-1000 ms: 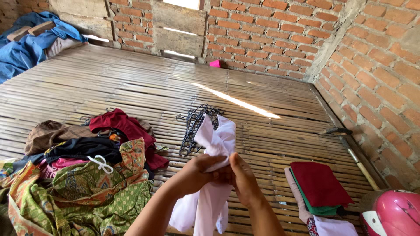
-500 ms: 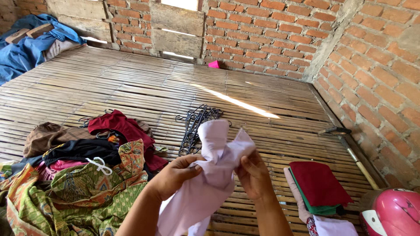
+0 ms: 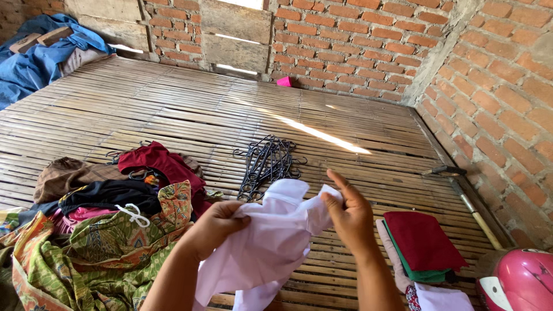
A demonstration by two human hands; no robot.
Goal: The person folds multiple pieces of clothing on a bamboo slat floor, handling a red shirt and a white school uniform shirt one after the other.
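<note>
Left hand (image 3: 216, 226) bunches the white garment (image 3: 271, 242) tight, right hand (image 3: 345, 216) pinches its top edge, held above the bamboo floor (image 3: 190, 115) — the loose tail may snag a slat.

We count one pale pink cloth garment (image 3: 271, 247), one bundle of black wire hangers (image 3: 266, 164) beyond it, one folded dark red cloth (image 3: 420, 239), and one pink glossy helmet (image 3: 521, 279).
</note>
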